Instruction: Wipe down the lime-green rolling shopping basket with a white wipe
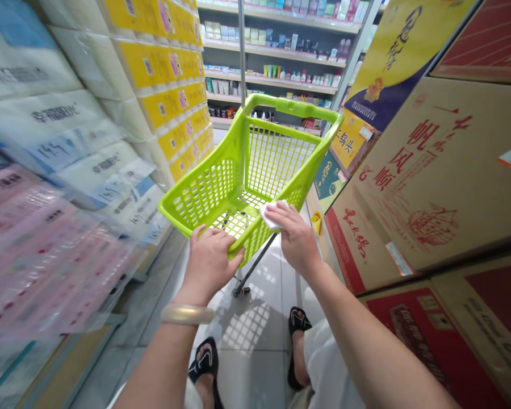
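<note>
1. Both bare hands of the person met the lime-green basket (241,162), the landmark for every place below; it stood raised above the floor tiles (259,369), with its slatted inside facing up.
2. The left hand (213,255) gripped the basket's near rim, its fingers curled over the edge close to the near right corner; a pale bangle (187,314) circled the wrist.
3. The right hand (293,233) was closed over a white wad (273,215), pressing it against the basket's right rim; whether the wad was cloth or paper could not be told.
4. Below the basket, 1 dark leg (255,270) slanted down to a caster (241,292), and 2 black sandals (206,363) stood on its near side.
5. Beyond the basket rose a metal pole (242,51) and shelves (276,57) of small bottles and boxes.
6. Left of the basket were stacked yellow packs (166,68), white packs (63,119) and pink packs (46,250).
7. Right of the basket stood piled cartons (443,170), some printed in red.
</note>
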Demonstrator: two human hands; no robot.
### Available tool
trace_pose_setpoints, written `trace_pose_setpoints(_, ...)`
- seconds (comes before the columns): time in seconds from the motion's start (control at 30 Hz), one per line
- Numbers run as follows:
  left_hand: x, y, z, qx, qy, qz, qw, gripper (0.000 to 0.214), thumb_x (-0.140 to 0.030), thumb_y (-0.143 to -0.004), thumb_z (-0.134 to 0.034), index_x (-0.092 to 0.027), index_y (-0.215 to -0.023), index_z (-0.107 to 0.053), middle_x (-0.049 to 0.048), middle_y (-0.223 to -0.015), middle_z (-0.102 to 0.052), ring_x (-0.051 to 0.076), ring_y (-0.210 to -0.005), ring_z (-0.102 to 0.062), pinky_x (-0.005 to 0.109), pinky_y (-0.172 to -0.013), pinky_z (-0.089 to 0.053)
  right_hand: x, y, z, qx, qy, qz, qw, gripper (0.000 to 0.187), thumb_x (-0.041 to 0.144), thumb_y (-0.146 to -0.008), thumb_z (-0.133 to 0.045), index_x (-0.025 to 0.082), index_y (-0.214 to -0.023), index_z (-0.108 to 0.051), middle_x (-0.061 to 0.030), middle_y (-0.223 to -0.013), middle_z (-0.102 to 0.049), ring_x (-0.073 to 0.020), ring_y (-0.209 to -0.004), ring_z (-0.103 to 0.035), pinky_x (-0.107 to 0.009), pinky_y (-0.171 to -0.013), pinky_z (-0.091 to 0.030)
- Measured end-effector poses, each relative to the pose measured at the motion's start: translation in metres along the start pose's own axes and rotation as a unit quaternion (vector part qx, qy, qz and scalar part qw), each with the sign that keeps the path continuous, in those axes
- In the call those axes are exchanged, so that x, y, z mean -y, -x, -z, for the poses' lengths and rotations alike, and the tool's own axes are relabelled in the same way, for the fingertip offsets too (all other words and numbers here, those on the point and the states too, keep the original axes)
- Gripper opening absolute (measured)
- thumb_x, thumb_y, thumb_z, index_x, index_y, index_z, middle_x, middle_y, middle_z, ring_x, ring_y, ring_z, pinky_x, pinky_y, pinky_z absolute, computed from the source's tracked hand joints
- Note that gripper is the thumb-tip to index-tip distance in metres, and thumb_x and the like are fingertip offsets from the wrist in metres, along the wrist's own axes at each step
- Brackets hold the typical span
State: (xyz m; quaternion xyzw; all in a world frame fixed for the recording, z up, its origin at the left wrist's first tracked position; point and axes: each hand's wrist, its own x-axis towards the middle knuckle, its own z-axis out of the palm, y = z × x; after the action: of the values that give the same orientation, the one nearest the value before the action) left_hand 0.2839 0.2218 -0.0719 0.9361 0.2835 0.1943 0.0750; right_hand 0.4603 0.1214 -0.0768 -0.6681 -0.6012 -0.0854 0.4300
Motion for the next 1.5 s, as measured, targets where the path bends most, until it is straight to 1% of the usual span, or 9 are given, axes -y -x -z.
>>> trace_pose_setpoints(0.1,0.002,0.001,0.000,0.002,0.014,-0.008,1.000,0.021,-0.037,-0.082,-0.056,-0.023,-0.070,-0.066,0.0056,-0.083,-0.074,0.029,-0.092,-0.063,0.056,-0.103,-0.035,0.007,0.001,-0.006,-0.020,-0.001,-0.014,1.000,0.047,0.003,-0.090,-0.039,0.026,-0.118,-0.069,-0.0026,-0.127,-0.069,-0.0172,-0.133,-0.053,-0.045,-0.117,-0.035)
trace_pose_setpoints(0.27,0.007,0.001,0.001,0.011,0.036,-0.014,0.999,0.013,-0.028,-0.075,-0.060,-0.022,-0.079,-0.070,0.0061,-0.085,-0.074,0.028,-0.094,-0.064,0.054,-0.103,-0.036,0.031,0.009,-0.020,0.090,-0.048,0.133,0.986,0.043,0.006,-0.093,-0.041,0.026,-0.120,-0.068,-0.0018,-0.129,-0.068,-0.0146,-0.134,-0.051,-0.040,-0.118,-0.035)
trace_pose_setpoints(0.5,0.007,0.000,0.000,0.007,0.039,-0.024,0.999,0.017,-0.035,-0.079,-0.061,-0.023,-0.069,-0.067,0.0049,-0.083,-0.074,0.027,-0.092,-0.063,0.053,-0.103,-0.037,0.002,-0.004,-0.006,-0.040,0.022,-0.054,0.998,0.051,0.000,-0.087,-0.039,0.028,-0.119,-0.068,-0.0023,-0.129,-0.068,-0.0195,-0.137,-0.048,-0.052,-0.119,-0.030)
trace_pose_setpoints(0.7,0.008,-0.001,-0.001,-0.006,0.063,0.004,0.998,0.031,-0.031,-0.074,-0.064,-0.019,-0.103,-0.066,0.0078,-0.095,-0.074,0.029,-0.096,-0.063,0.050,-0.102,-0.038,0.026,0.008,-0.016,0.074,-0.037,0.100,0.992,0.040,0.005,-0.091,-0.043,0.025,-0.115,-0.069,-0.0023,-0.127,-0.069,-0.0163,-0.134,-0.051,-0.043,-0.118,-0.034)
trace_pose_setpoints(0.9,0.006,-0.002,0.001,-0.002,0.089,0.012,0.996,0.038,-0.034,-0.075,-0.064,-0.021,-0.110,-0.061,0.0053,-0.091,-0.075,0.028,-0.097,-0.065,0.050,-0.105,-0.035,0.001,-0.004,-0.002,-0.050,0.023,-0.057,0.997,0.048,0.001,-0.086,-0.039,0.026,-0.114,-0.070,-0.0031,-0.125,-0.070,-0.0201,-0.136,-0.050,-0.053,-0.119,-0.030)
trace_pose_setpoints(1.13,0.010,-0.001,-0.003,-0.012,0.065,0.007,0.998,0.048,-0.024,-0.070,-0.056,-0.018,-0.117,-0.056,0.0102,-0.106,-0.072,0.029,-0.101,-0.064,0.048,-0.104,-0.037,0.039,0.014,-0.021,0.094,-0.036,0.132,0.986,0.040,0.006,-0.092,-0.042,0.026,-0.113,-0.069,-0.0013,-0.126,-0.070,-0.0154,-0.132,-0.053,-0.040,-0.117,-0.037)
trace_pose_setpoints(1.2,0.010,-0.001,-0.002,-0.009,0.073,0.012,0.997,0.049,-0.026,-0.071,-0.057,-0.017,-0.120,-0.054,0.0096,-0.105,-0.072,0.029,-0.102,-0.064,0.048,-0.105,-0.036,0.033,0.011,-0.018,0.072,-0.017,0.120,0.990,0.041,0.005,-0.092,-0.040,0.024,-0.112,-0.070,-0.0018,-0.125,-0.070,-0.0164,-0.132,-0.053,-0.041,-0.117,-0.036)
trace_pose_setpoints(1.37,0.007,-0.002,0.000,0.000,0.095,0.019,0.995,0.049,-0.036,-0.075,-0.062,-0.020,-0.120,-0.053,0.0045,-0.096,-0.075,0.029,-0.102,-0.064,0.049,-0.107,-0.033,-0.003,-0.005,0.004,-0.079,0.055,-0.063,0.993,0.049,0.000,-0.084,-0.039,0.025,-0.112,-0.070,-0.0028,-0.123,-0.071,-0.0202,-0.134,-0.051,-0.052,-0.118,-0.033)
trace_pose_setpoints(1.5,0.007,-0.002,-0.001,-0.010,0.079,0.017,0.997,0.049,-0.034,-0.075,-0.059,-0.018,-0.121,-0.053,0.0065,-0.098,-0.074,0.029,-0.102,-0.064,0.048,-0.106,-0.034,0.018,0.006,-0.007,-0.005,0.016,0.025,1.000,0.043,0.004,-0.090,-0.040,0.025,-0.114,-0.069,-0.0026,-0.125,-0.070,-0.0186,-0.134,-0.051,-0.045,-0.117,-0.036)
